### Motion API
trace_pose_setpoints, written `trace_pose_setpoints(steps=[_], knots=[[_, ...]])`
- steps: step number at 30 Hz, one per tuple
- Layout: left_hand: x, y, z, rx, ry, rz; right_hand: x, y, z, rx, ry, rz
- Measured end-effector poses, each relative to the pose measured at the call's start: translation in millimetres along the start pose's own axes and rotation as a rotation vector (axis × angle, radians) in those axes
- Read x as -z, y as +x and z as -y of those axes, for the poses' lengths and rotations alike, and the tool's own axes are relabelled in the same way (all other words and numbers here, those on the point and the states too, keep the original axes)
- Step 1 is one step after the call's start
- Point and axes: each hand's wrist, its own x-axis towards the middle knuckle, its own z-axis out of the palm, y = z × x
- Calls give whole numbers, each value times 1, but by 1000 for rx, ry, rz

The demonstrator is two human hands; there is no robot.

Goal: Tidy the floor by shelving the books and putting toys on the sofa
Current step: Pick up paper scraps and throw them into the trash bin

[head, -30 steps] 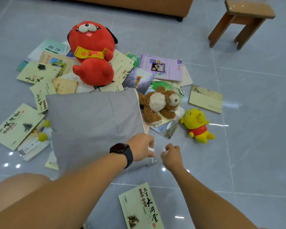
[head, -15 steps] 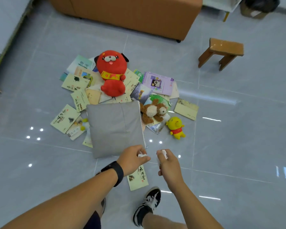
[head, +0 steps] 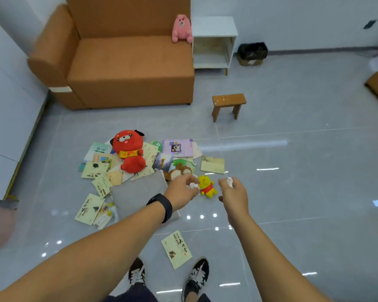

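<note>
Glossy tiled floor (head: 292, 192), fabric sofa (head: 129, 68), wooden stool (head: 228, 100), plush toys (head: 130, 152).

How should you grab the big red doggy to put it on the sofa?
Probably take the red plush dog round its middle, just under the yellow band, coming down from above. It sits upright on the books, so its round body is open on both sides.

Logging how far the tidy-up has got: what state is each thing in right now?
left hand: holds a white scrap
right hand: pinches a white scrap
pink plush: sitting on the sofa
red plush: on the books, on the floor
yellow plush: on the floor
grey cushion: flat on the floor
white shelf: holds nothing visible
</note>
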Motion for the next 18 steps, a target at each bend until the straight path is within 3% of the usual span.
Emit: trace_pose_setpoints(steps=[9, 18], knots=[[-66, -13, -81, -9, -249, -60, 91, 22, 22, -36, 219, 6], [-80, 76, -127, -10, -338, -133, 120, 103, 74, 70, 126, 121]])
